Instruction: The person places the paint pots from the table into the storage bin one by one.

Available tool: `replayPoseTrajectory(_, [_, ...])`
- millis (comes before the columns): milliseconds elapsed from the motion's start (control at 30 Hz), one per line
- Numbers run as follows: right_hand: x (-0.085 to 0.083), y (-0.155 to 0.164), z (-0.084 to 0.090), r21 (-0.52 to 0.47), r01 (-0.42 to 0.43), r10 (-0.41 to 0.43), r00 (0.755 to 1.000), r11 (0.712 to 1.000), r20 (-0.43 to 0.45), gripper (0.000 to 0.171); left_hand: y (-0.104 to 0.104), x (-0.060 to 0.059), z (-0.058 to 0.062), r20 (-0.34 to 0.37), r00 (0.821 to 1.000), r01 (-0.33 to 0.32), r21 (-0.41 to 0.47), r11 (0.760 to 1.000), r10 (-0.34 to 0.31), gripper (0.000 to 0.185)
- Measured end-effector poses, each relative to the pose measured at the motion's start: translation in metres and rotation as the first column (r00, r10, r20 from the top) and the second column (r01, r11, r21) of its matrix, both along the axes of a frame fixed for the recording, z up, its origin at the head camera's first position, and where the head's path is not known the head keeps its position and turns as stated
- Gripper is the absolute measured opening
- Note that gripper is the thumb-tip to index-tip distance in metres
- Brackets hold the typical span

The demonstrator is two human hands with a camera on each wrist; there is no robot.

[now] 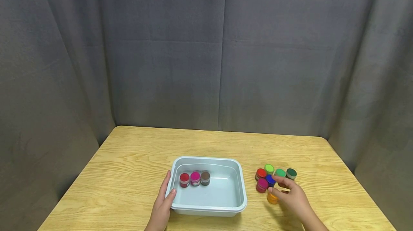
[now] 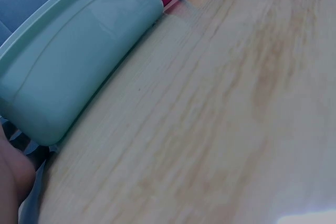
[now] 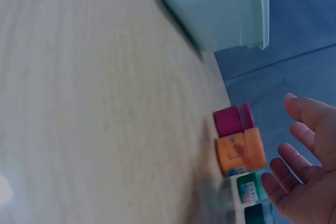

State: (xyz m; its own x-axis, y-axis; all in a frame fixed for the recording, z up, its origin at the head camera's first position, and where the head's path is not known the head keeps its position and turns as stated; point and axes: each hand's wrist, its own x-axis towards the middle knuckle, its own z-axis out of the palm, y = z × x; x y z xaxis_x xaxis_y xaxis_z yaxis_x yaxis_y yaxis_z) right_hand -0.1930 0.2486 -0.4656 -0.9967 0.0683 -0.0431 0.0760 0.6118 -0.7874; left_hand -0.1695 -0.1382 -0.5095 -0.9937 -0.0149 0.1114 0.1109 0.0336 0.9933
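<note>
My left hand (image 1: 162, 200) grips the left side of a pale blue plastic tub (image 1: 226, 207), its thumb over the rim. In the tub, along the left, stand a red paint jar (image 1: 184, 180), a magenta jar (image 1: 195, 178) and a brown jar (image 1: 205, 178). Over a cluster of paint jars to the right hovers my right hand (image 1: 293, 197), thumb and fingers apart with nothing between them. Nearest to it are a blue jar (image 1: 270, 180) and an orange jar (image 1: 272, 198). The right wrist view shows the fingers beside the orange jar (image 3: 241, 151).
Around the blue jar stand a purple-pink jar (image 1: 262, 185), a red-orange jar (image 1: 261, 174), a lime jar (image 1: 269, 168), a green jar (image 1: 280, 173) and a dark green jar (image 1: 291, 173). Grey curtains (image 1: 167, 62) hang behind the wooden table (image 1: 135, 159).
</note>
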Motion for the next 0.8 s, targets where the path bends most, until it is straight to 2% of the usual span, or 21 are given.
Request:
replayPoseTrajectory(533, [0.006,0.009,-0.023,-0.076,0.023,-0.015,0.994,0.997,0.11,0.068,-0.001,0.0,0.0,-0.006,1.0,0.006,0.016,1.0,-0.006,0.059])
replayPoseTrajectory(800, [0.004,0.012,-0.028,-0.06,0.022,-0.015,0.994,0.998,0.113,0.065,0.0,0.0,0.001,0.0,1.0,0.004,0.003,1.0,-0.004,0.059])
